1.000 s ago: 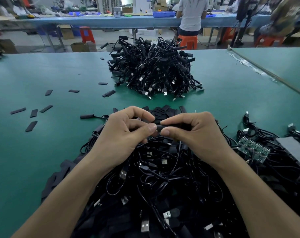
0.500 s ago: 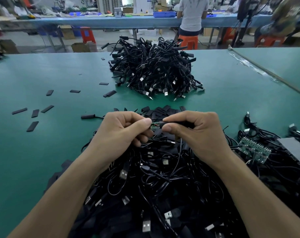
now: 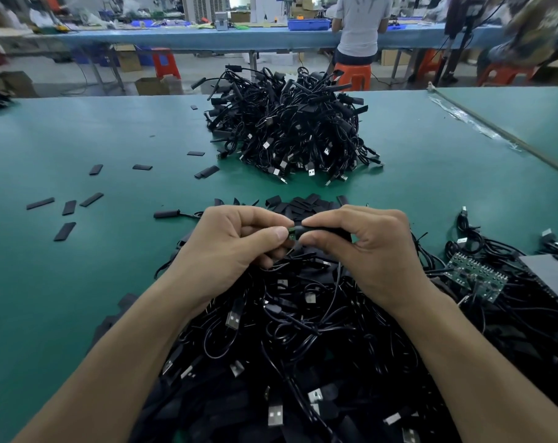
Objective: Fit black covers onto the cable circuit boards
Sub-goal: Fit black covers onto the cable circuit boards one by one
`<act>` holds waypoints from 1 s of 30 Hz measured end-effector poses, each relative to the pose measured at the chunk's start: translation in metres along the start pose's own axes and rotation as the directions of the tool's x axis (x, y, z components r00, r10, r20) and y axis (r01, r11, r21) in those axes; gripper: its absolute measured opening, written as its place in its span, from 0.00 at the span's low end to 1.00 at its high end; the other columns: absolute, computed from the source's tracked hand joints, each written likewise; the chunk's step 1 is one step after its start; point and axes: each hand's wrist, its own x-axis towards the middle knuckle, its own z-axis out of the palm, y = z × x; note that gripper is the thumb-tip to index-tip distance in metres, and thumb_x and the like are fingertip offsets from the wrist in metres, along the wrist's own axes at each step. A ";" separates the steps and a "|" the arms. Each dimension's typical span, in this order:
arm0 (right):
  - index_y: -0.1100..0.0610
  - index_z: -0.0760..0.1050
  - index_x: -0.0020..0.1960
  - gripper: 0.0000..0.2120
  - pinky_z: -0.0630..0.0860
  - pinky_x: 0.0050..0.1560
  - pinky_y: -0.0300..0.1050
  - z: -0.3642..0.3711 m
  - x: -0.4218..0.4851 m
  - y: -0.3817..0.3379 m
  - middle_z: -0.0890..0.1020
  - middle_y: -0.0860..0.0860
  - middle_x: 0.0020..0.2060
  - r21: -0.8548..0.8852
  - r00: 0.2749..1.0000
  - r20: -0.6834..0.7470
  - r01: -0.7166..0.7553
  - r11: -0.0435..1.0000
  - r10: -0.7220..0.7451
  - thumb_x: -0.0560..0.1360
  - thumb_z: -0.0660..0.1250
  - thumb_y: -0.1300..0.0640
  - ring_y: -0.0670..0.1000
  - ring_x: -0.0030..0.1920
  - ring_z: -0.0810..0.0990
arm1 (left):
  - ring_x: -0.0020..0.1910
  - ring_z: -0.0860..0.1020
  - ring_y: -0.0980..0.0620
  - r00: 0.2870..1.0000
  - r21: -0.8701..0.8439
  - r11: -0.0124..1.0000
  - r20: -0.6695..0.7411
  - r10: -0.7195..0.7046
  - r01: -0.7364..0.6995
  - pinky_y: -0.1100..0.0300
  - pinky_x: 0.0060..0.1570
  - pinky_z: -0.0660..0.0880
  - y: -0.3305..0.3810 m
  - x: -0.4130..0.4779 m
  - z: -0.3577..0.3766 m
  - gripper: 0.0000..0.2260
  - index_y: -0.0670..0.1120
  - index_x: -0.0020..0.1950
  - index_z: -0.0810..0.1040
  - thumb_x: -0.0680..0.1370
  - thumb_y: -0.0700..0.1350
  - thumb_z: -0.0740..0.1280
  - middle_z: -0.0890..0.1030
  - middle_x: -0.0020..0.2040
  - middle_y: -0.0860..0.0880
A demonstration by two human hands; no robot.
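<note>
Green table, cable piles (2), blk covers

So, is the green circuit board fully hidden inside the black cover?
No, some green circuit board shows between the left hand and the black cover in the right hand.

The black cover, a slim dark sleeve, sits almost level over the circuit board; only a small green tip of the board shows at its left end, above the near cable heap
</note>
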 end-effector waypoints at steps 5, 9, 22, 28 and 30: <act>0.59 0.85 0.49 0.10 0.73 0.42 0.28 -0.001 0.000 -0.001 0.84 0.47 0.38 0.002 1.000 0.027 0.014 1.000 -0.014 0.70 0.76 0.55 0.42 0.40 0.82 | 0.31 0.82 0.54 0.999 -0.026 1.000 -0.034 0.000 -0.001 0.66 0.33 0.78 0.001 0.000 0.000 0.05 0.42 0.46 0.83 0.75 0.33 0.72 0.85 0.34 0.45; 0.60 0.85 0.50 0.12 0.72 0.43 0.28 0.000 0.000 0.000 0.84 0.49 0.38 0.000 0.999 0.055 0.000 1.000 0.000 0.70 0.76 0.54 0.43 0.39 0.80 | 0.31 0.82 0.53 0.999 -0.026 1.000 -0.038 0.003 -0.003 0.66 0.33 0.78 0.000 0.000 0.000 0.06 0.43 0.46 0.83 0.74 0.33 0.72 0.84 0.33 0.45; 0.59 0.85 0.49 0.11 0.71 0.44 0.26 0.001 0.000 -0.002 0.82 0.44 0.38 -0.020 0.999 0.052 0.016 1.000 -0.015 0.70 0.76 0.55 0.40 0.40 0.80 | 0.30 0.82 0.53 1.000 -0.029 1.000 -0.027 0.011 -0.012 0.65 0.31 0.77 -0.002 -0.001 0.000 0.07 0.43 0.45 0.82 0.73 0.32 0.73 0.83 0.31 0.45; 0.53 0.84 0.55 0.15 0.75 0.43 0.33 0.001 0.000 -0.002 0.84 0.46 0.40 0.036 0.994 0.073 -0.078 0.996 0.075 0.69 0.77 0.52 0.43 0.41 0.82 | 0.32 0.83 0.52 0.999 -0.056 0.998 -0.011 0.032 -0.032 0.65 0.33 0.78 -0.003 0.000 0.001 0.06 0.44 0.47 0.82 0.74 0.34 0.73 0.85 0.34 0.44; 0.46 0.82 0.57 0.18 0.77 0.44 0.37 0.001 -0.001 -0.002 0.84 0.45 0.39 0.115 0.976 0.029 -0.219 0.969 0.217 0.68 0.79 0.52 0.45 0.39 0.82 | 0.33 0.84 0.51 0.999 -0.074 0.997 -0.024 0.037 -0.038 0.64 0.34 0.79 -0.003 0.001 0.002 0.06 0.43 0.48 0.81 0.75 0.34 0.72 0.85 0.35 0.43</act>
